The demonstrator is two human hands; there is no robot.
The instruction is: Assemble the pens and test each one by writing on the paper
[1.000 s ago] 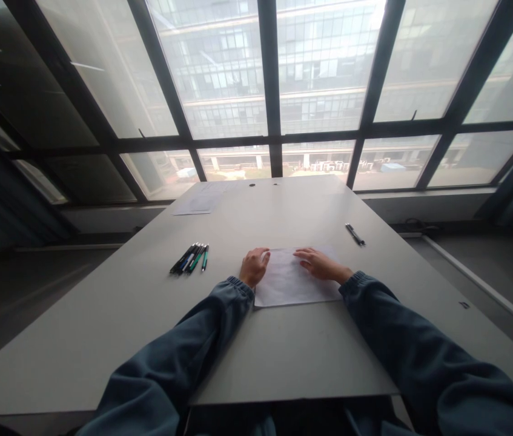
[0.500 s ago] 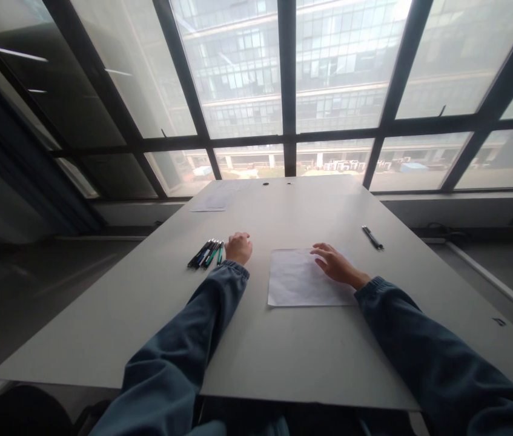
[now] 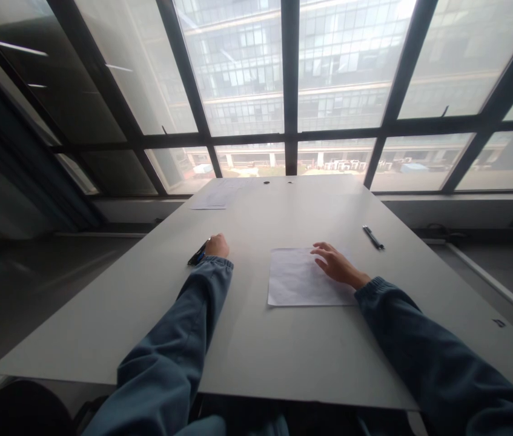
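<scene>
My left hand (image 3: 217,244) is over the bunch of pens (image 3: 197,255) on the left of the table. Its fingers are curled and mostly hidden behind the back of the hand, so whatever they close on does not show. Only the dark pens on the left side of the bunch stick out past the hand. My right hand (image 3: 335,264) lies open on a white sheet of paper (image 3: 299,281), fingers spread and holding nothing. A single dark pen (image 3: 373,237) lies farther right, apart from both hands.
The white table (image 3: 256,357) stretches away to large framed windows (image 3: 247,66). Another sheet of paper (image 3: 211,200) lies at its far left, and a small dark mark (image 3: 498,323) shows near the right edge. A dark curtain (image 3: 20,139) hangs at left.
My left hand has moved left from beside the pens to over them, its fingers curling and covering the green ones. The right hand stays on the paper.
</scene>
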